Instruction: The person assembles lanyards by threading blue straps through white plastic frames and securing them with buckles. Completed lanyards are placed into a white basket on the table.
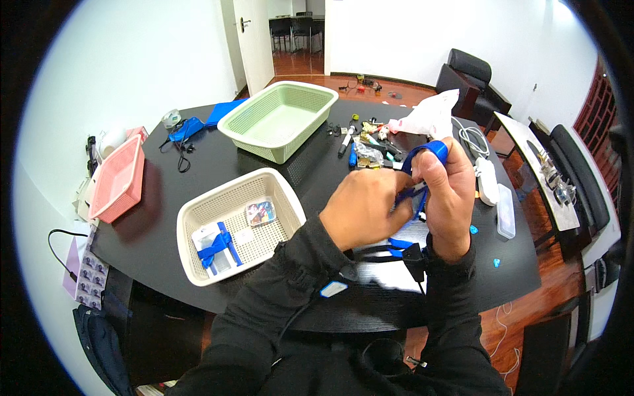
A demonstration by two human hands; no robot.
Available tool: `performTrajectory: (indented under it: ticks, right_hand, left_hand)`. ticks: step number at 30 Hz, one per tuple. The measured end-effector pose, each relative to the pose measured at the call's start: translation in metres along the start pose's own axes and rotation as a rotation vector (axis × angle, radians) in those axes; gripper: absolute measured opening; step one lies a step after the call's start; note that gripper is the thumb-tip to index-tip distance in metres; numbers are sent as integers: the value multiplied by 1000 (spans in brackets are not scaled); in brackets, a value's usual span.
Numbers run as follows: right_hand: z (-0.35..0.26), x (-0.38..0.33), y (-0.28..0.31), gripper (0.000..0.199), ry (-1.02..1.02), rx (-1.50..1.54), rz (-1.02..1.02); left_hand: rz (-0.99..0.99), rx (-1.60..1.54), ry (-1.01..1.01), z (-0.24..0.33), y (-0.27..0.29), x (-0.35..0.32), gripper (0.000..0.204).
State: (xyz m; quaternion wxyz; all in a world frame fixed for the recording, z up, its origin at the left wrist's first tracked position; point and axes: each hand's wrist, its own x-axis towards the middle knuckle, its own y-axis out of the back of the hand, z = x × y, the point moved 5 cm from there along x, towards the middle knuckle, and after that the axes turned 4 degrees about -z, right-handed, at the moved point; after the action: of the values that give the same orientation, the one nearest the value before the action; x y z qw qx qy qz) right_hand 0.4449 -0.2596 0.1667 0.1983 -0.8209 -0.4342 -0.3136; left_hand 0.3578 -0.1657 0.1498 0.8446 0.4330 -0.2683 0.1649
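Note:
Above the near right part of the dark table, both hands are close together on a glossy blue strap (436, 150). My right hand (452, 204) is closed, and a loop of the strap shows over its thumb and fingers. Beside it, my left hand (364, 204) has its fingers curled round the strap's lower part, though its fingertips are partly hidden. Blue and black bands hang below the hands, in front of a white sheet (389, 282). Left of my left forearm stands a cream basket (191, 264) with a blue-banded white package (214, 251) and a small picture-covered box (261, 212).
A green basket (241, 140) stands farther back, and a pink basket (119, 191) at the left edge. Small tools and parts lie beyond my hands, next to a white plastic bag (429, 119). A white power strip (487, 181) and clear case (506, 214) are at the right.

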Motion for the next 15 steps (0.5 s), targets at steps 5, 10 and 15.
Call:
performTrajectory:
  ticks: [5,10,15]
  right_hand:
    - [1,9,14,27,15,-387,-58]
    - [7,10,17,32,-173,-349,-214]
    - [8,5,1,22,-160,-418,-349]
  left_hand:
    - [106,-154,141,-19,20,-2,18]
    - [189,-647,245,-36,30,-6,16]
    - [327,-651,169,-38,38,-8,22]
